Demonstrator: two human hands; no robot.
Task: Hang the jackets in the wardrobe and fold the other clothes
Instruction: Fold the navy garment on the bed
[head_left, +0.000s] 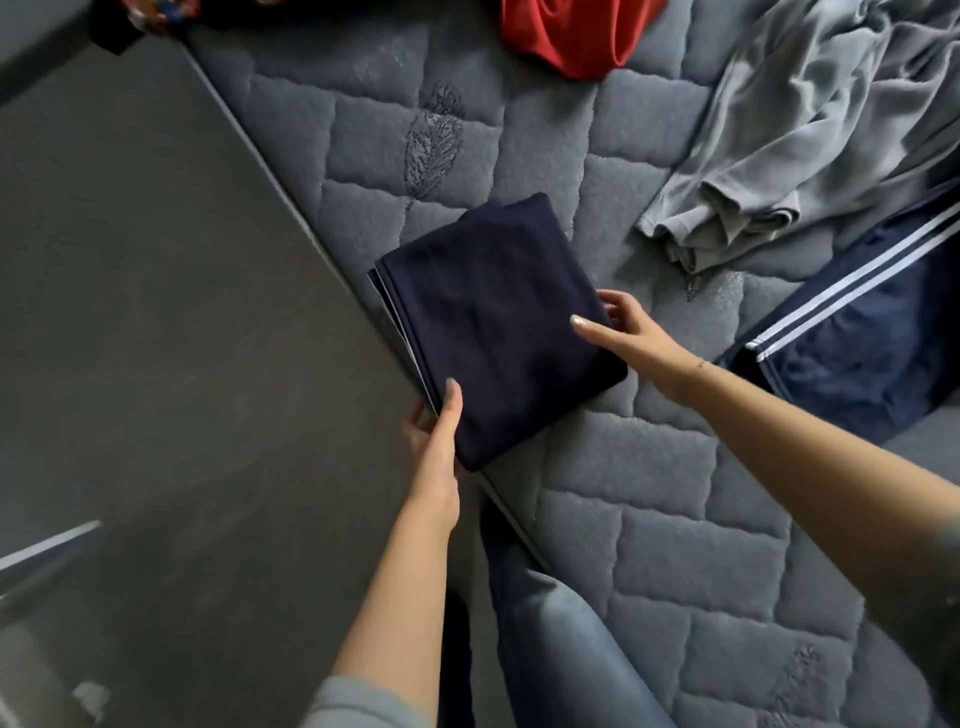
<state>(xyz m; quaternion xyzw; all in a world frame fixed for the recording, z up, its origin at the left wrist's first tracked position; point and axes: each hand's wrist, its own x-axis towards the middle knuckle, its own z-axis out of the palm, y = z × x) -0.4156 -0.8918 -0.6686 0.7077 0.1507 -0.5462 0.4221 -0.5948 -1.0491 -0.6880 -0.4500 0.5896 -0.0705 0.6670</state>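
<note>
Both hands (434, 431) (631, 330) pinch folded navy garment (498, 322) on quilted mattress (675, 545) (dark floor (156, 312) beside).

Red garment (571, 36) and striped navy garment (857, 332) cut by frame edges.

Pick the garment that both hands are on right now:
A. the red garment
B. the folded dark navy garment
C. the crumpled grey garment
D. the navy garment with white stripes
B: the left hand grips the near edge of the folded dark navy garment and the right hand holds its right edge; the other clothes lie untouched on the mattress.
</note>
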